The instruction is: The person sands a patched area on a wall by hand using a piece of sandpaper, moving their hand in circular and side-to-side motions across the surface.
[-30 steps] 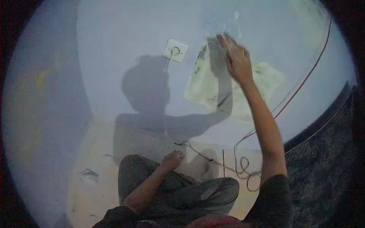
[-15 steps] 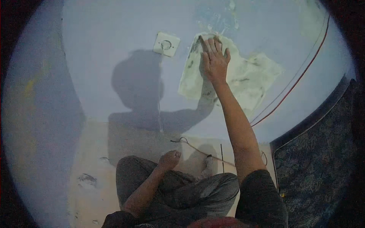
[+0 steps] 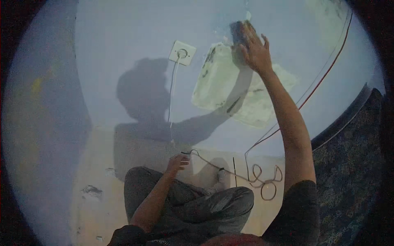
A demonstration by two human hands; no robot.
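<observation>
My right hand (image 3: 256, 51) reaches up to the wall at the upper edge of a pale, whitish-green filler patch (image 3: 205, 88). Under its outstretched fingers lies a dark, roughly rectangular flat piece (image 3: 237, 35), pressed to the wall; it looks like sandpaper or a sanding pad, but its kind is not clear. My left hand (image 3: 178, 162) hangs over my bent left knee with fingers loosely stretched and slightly apart, holding nothing visible. Shadow from my arm and head falls across the wall and part of the patch.
A white socket (image 3: 182, 52) with a thin white cord sits left of the patch. A red cable (image 3: 326, 73) runs down the wall to loops (image 3: 269, 190) on the floor. A dark patterned mat (image 3: 349, 184) lies at right. Pale debris (image 3: 91, 192) lies on the floor at left.
My right hand has moved up and right from the patch toward its upper edge, and the dark piece now shows plainly. My left hand has loosened from a closed shape and shifted slightly.
</observation>
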